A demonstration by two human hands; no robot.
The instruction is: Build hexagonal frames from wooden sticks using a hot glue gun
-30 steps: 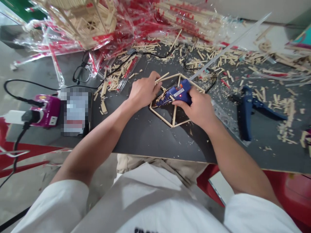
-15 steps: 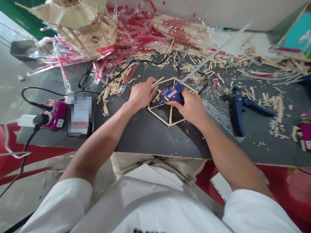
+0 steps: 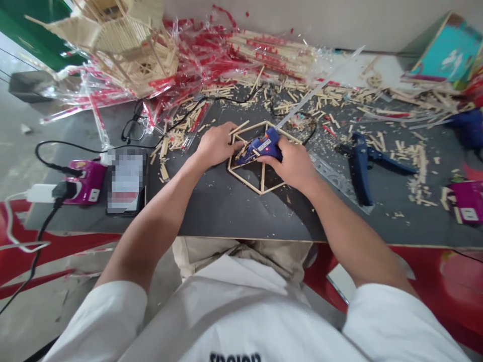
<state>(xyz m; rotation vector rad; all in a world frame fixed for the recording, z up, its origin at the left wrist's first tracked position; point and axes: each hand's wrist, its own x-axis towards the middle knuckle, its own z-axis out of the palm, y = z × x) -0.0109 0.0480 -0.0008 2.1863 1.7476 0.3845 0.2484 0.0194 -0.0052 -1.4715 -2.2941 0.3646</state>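
Note:
A hexagon frame of thin wooden sticks (image 3: 247, 182) lies flat on the dark tabletop (image 3: 226, 211). My right hand (image 3: 292, 163) is closed round a small blue glue gun (image 3: 260, 146), its nozzle pointing left and down into the frame. A long clear glue stick (image 3: 320, 85) juts from the gun's back toward the upper right. My left hand (image 3: 215, 146) rests on the frame's left side, fingers pinched on a short wooden stick (image 3: 238, 127) at the nozzle.
Blue cutting pliers (image 3: 360, 163) and a metal ruler (image 3: 332, 173) lie right of the frame. Stick offcuts litter the far table. A stick model (image 3: 124, 45) and red-printed wrappers (image 3: 234, 50) pile up behind. A phone (image 3: 126, 181), purple socket (image 3: 85, 181), and glasses (image 3: 132, 128) sit at left.
The view has drawn back and tilted up, showing more of the far wall and right side. Both hands stay on the frame with the glue gun in about the same place.

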